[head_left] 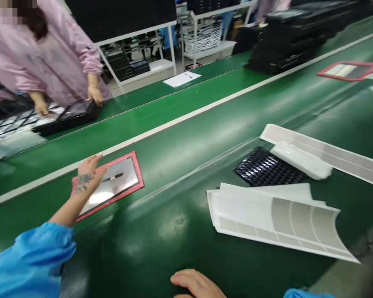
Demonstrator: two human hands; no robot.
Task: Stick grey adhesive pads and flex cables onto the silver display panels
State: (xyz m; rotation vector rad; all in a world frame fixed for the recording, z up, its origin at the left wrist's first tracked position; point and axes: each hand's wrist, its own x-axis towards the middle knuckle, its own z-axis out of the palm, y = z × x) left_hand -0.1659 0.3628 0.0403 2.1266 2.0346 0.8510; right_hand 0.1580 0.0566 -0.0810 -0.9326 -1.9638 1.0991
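My left hand (91,174) lies flat with spread fingers on the upper left part of a silver panel in a red frame (118,184), which sits on the green conveyor belt (174,231). It is not gripping the panel. My right hand (195,283) is at the bottom edge of the view, holding nothing and partly cut off. Nearest to it is a stack of curved white plastic sheets (276,219). Beyond that stack lie a black dimpled tray (267,167), a white foam block (301,160) and a long white ribbed strip (325,153).
Across a raised white rail, a co-worker in a pink smock (43,54) holds a black tray (71,118) on a second green belt. A red-framed panel (349,70) lies farther along. Stacked black trays (294,41), a paper sheet (182,78) and white shelving (205,43) stand beyond.
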